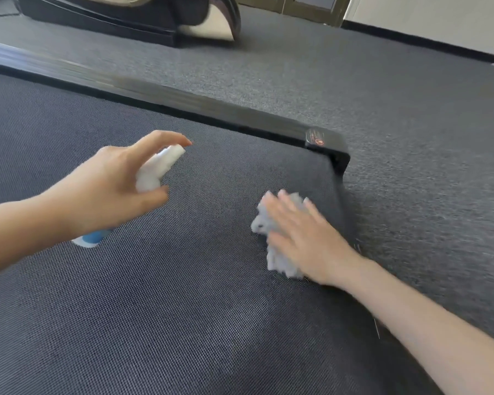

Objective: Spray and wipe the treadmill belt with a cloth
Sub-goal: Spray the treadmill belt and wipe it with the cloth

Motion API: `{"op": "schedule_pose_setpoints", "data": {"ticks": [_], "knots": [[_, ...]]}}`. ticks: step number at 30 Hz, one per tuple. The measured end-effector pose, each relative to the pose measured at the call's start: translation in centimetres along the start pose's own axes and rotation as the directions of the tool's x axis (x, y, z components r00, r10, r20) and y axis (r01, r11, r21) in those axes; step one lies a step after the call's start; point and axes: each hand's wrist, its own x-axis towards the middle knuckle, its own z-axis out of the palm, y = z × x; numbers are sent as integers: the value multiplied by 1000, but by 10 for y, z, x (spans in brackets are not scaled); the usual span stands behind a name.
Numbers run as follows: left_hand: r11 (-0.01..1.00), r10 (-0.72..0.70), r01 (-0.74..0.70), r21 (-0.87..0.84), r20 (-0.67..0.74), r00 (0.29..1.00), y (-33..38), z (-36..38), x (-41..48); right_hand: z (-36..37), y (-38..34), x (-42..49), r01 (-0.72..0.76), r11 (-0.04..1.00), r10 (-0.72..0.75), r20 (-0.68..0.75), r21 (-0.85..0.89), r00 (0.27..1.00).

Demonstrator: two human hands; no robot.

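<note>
Left grip [106, 189] curled round spray bottle [160, 166], right grip [305, 238] flat on cloth [278, 262] on belt [183, 309]

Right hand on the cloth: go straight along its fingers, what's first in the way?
Only bare belt, then probably the black side rail. It looks to pass just right of the spray bottle; depth unclear.

Grey cloth [280, 240]; white-blue spray bottle [157, 169]; dark woven-textured belt [183, 309].

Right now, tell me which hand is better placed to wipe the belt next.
Right: the right hand lies flat on the cloth, on the belt; the left hand grips the spray bottle.
</note>
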Motion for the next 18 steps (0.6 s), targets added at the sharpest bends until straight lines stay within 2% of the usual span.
{"op": "schedule_pose_setpoints", "data": {"ticks": [2, 5, 7, 9, 11, 13, 14, 16, 18], "knots": [[1000, -14, 14, -8, 6, 1000, -1, 3, 1, 1, 44, 28, -149, 985, 152, 29, -82, 988], [1000, -22, 22, 12, 4, 1000, -4, 6, 2, -1, 91, 68, -420, 906, 419, 20, 50, 908], [1000, -29, 29, 8, 9, 1000, -5, 7, 1, -2, 103, 90, -546, 831, 549, 2, 103, 836], [999, -29, 29, 23, 8, 1000, -8, 6, 1, -3, 108, 104, -629, 769, 635, -19, 113, 772], [998, -30, 30, 51, -2, 1000, -10, 3, 0, -3, 107, 113, -668, 737, 673, -24, 107, 739], [998, -38, 39, 54, -11, 999, -11, 0, -1, -8, 99, 116, -648, 759, 650, -16, 62, 760], [998, -41, 42, 54, -11, 999, -10, 0, -1, -12, 89, 115, -586, 810, 586, -28, 1, 810], [998, -45, 46, 39, -22, 999, -5, 0, 0, -20, 54, 106, -337, 926, 335, -43, -167, 941], [998, -56, 56, -4, -35, 998, 1, 2, 3, -17, 2, 85, -26, 975, 19, -34, -223, 999]]}}
